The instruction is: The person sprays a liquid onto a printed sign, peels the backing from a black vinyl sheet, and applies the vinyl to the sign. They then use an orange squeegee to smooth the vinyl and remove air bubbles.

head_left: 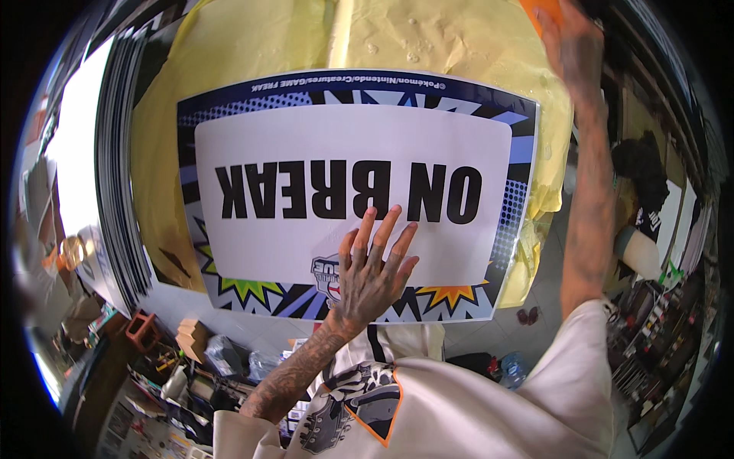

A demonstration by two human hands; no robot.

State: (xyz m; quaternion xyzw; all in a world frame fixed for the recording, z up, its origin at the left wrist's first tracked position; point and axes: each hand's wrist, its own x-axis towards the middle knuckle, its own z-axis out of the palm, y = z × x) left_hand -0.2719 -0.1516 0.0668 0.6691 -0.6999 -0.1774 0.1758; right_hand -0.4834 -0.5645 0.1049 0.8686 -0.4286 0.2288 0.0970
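A printed sign lies upside down to me across the yellow-covered work surface. It has a white panel, bold black lettering and a blue patterned border with green and orange bursts. My left hand rests on its lower middle, fingers spread and stretched out, holding nothing. Up at the far right, my right hand grips an orange object, cut off by the picture's top edge, so its kind cannot be made out. That hand is beyond the sign, by the edge of the yellow covering.
Stacked white sheets or panels stand along the left. Brown blocks, bags and clutter lie on the floor at the lower left. A pair of dark shoes sits on the tiles to the right. Shelves with many small items line the right side.
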